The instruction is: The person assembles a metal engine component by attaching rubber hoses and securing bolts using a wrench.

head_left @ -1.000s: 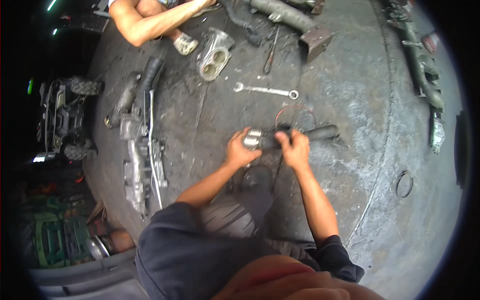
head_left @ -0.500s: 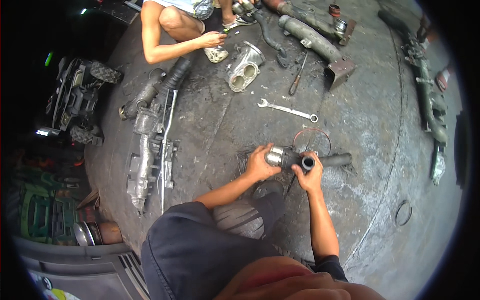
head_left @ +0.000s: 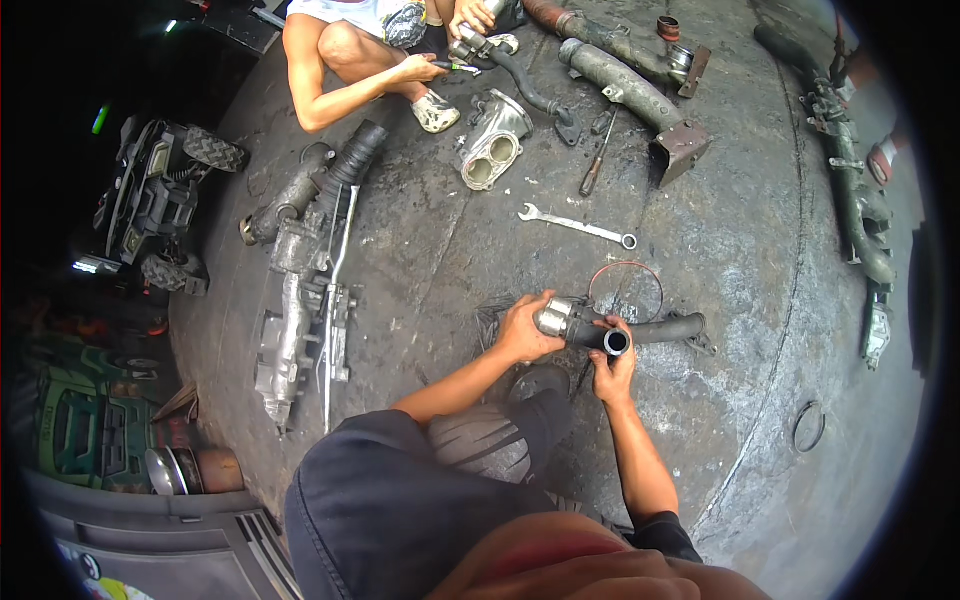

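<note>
Above the floor in front of me I hold a dark branched metal pipe (head_left: 585, 331). My left hand (head_left: 526, 332) is closed round its shiny silver collar end. My right hand (head_left: 615, 375) wraps the short side branch, whose round open mouth faces up. A longer dark arm (head_left: 665, 328) of pipe runs off to the right, past my right hand; whether it is one piece with the part I hold, I cannot tell. Just beyond my hands a thin reddish ring (head_left: 628, 265) lies on the floor, and farther off lies a combination wrench (head_left: 578, 226).
Across from me a squatting person (head_left: 370, 60) works on a pipe with a tool. A two-bore metal housing (head_left: 492, 145), a screwdriver (head_left: 597, 160) and a large grey pipe (head_left: 625, 85) lie ahead. Long metal assemblies (head_left: 290, 320) stretch along the left; a dark ring (head_left: 809, 427) lies right.
My right hand has shifted slightly down and changed its grip around the side branch. The pipe has turned a little in my hands. Opposite, the other person's tool hand has moved slightly.
</note>
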`<state>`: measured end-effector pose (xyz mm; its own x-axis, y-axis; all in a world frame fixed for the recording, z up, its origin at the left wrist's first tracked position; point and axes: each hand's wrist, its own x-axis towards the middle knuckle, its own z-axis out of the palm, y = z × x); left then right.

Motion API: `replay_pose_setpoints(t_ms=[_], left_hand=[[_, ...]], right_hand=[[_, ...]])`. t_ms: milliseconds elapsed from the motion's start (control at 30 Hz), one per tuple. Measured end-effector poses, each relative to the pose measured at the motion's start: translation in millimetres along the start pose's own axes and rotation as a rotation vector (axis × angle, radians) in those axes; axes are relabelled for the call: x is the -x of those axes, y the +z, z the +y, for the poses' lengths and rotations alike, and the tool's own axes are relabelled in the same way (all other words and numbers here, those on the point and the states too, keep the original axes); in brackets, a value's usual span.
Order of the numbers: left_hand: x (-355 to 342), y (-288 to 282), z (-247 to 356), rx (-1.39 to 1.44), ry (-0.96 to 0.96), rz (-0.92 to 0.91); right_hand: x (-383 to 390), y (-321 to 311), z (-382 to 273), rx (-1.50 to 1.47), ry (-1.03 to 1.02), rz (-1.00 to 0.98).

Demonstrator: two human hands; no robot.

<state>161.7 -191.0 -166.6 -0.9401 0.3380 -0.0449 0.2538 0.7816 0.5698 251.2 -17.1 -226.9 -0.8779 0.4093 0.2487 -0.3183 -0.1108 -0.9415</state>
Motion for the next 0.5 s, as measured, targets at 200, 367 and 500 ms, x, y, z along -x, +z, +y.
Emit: replay_pose_setpoints(t_ms=[200, 367, 500], left_hand=[[-2, 3, -8, 0.010, -0.011, 0.041], [-4, 8, -8, -0.006, -0.059, 0.027], [-6, 7, -9, -0.004, -0.054, 0.041]], right_hand=[[-11, 9, -2, 0.142, 0.037, 0.054], [-13, 4, 2, 0.110, 0.079, 0.042], [-15, -4, 8, 0.239, 0.082, 0.001]])
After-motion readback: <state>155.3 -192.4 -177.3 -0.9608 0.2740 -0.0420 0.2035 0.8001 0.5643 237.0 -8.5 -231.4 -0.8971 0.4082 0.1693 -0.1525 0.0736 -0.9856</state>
